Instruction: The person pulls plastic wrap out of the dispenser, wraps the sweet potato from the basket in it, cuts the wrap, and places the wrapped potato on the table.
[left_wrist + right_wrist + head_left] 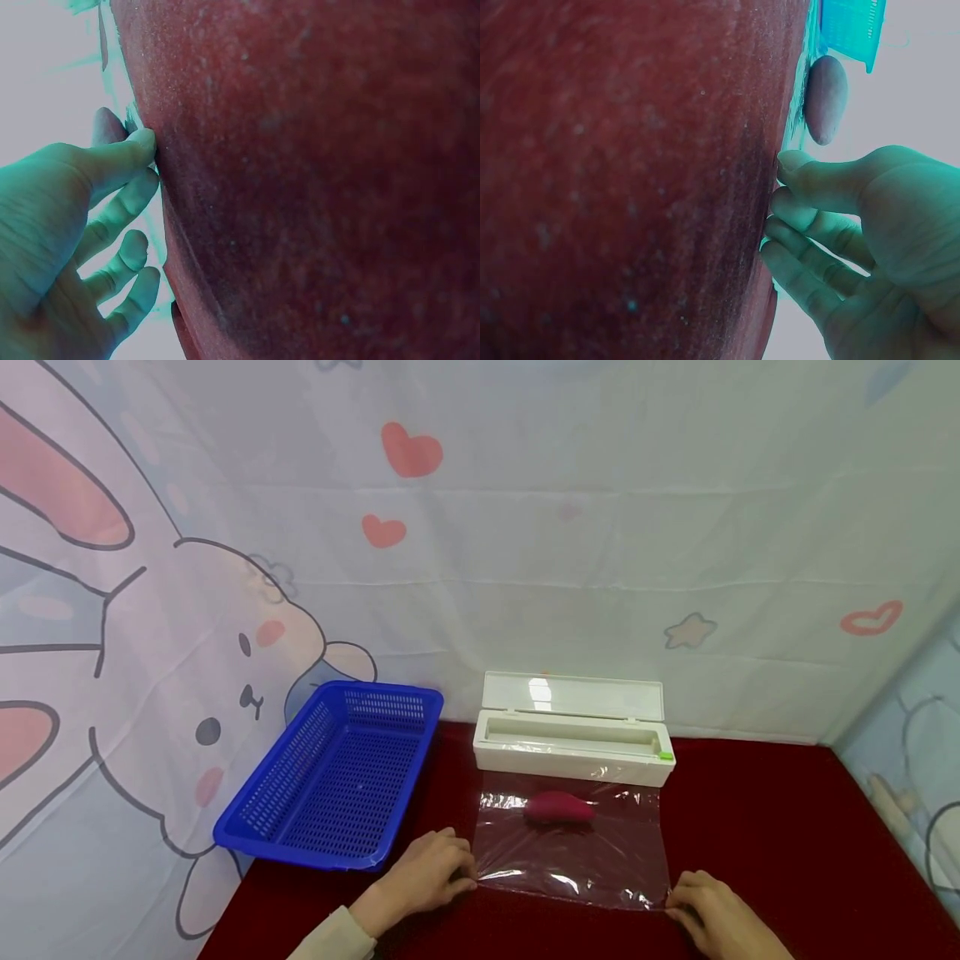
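Two hands (426,875) (716,912), each grip pinching one film (570,858), one magenta object (558,808) atop, one box (570,762), one basket (348,789)

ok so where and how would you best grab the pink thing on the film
Probably round its thick middle, from above, gripping across its short width: the pink thing lies lengthwise across the clear film, rounded and tapering to the right in the head view, so its narrow end would likely slip.
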The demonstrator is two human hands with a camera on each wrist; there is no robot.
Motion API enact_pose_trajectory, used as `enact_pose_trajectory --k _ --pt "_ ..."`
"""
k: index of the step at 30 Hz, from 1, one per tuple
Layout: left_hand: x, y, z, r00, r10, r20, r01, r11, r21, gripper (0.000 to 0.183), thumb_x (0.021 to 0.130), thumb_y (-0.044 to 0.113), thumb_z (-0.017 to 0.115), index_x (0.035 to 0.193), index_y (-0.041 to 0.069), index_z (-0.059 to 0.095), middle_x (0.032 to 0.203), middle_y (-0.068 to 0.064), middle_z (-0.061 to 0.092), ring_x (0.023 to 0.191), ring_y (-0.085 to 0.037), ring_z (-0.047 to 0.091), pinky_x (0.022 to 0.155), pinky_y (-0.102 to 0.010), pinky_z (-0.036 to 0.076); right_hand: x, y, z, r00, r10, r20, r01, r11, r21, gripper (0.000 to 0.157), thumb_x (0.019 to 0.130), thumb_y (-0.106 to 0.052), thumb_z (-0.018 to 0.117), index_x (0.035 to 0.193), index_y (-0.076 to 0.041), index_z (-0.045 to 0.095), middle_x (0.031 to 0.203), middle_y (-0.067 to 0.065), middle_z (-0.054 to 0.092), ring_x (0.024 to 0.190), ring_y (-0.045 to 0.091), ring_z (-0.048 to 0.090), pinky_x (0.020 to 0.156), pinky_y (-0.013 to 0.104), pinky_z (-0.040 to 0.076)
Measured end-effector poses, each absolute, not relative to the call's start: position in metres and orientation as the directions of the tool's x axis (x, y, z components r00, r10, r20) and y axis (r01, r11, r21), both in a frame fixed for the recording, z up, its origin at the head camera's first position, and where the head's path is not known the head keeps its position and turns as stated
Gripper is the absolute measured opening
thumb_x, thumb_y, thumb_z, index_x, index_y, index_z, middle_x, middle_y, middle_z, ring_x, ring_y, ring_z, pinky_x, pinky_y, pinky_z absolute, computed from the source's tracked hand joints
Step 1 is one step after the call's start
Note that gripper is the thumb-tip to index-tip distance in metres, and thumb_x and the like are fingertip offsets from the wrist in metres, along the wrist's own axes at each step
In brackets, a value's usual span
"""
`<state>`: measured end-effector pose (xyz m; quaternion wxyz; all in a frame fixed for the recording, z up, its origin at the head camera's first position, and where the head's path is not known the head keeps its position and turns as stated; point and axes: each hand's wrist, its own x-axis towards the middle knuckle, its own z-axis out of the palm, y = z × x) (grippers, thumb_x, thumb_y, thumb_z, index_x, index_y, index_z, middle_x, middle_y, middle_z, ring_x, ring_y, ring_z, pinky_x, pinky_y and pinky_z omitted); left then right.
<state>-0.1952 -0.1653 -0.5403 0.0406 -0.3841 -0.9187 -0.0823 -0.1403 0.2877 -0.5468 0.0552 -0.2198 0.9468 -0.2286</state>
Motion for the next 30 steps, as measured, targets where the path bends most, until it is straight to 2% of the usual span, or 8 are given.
enact_pose_trajectory --k 11,23,30 --pt "-0.195 -0.164 -0.541 -0.675 0.715 0.182 0.733 0.677 0.059 0.005 0.093 0.03 0.082 0.089 0.028 0.08 0.09 0.016 0.071 0.082 -0.006 0.059 0.067 -0.02 0.044 -0.14 0.288 -0.548 -0.893 -0.449 0.021 -0.409 0.793 -0.451 0.01 0.092 -0.016 0.083 0.09 -0.024 0.079 0.091 -0.017 0.062 0.079 -0.004 0.049 0.067 0.022 0.051" --pt "-0.194 -0.163 -0.535 -0.71 0.69 0.143 0.702 0.71 0.058 0.008 0.099 0.028 0.076 0.091 0.026 0.076 0.091 0.014 0.067 0.083 -0.007 0.056 0.07 -0.022 0.047 -0.137 0.288 -0.543 -0.898 -0.436 0.054 -0.42 0.814 -0.401 0.013 0.091 -0.015 0.084 0.09 -0.025 0.077 0.093 -0.018 0.061 0.083 -0.004 0.054 0.07 0.023 0.055" --pt "-0.195 -0.161 -0.53 -0.704 0.69 0.171 0.703 0.711 0.027 0.01 0.1 0.029 0.074 0.091 0.025 0.075 0.091 0.013 0.067 0.083 -0.008 0.057 0.069 -0.023 0.047 -0.136 0.286 -0.539 -0.927 -0.374 0.015 -0.351 0.854 -0.383 0.012 0.092 -0.017 0.083 0.091 -0.027 0.076 0.094 -0.017 0.062 0.085 -0.002 0.057 0.074 0.024 0.056"
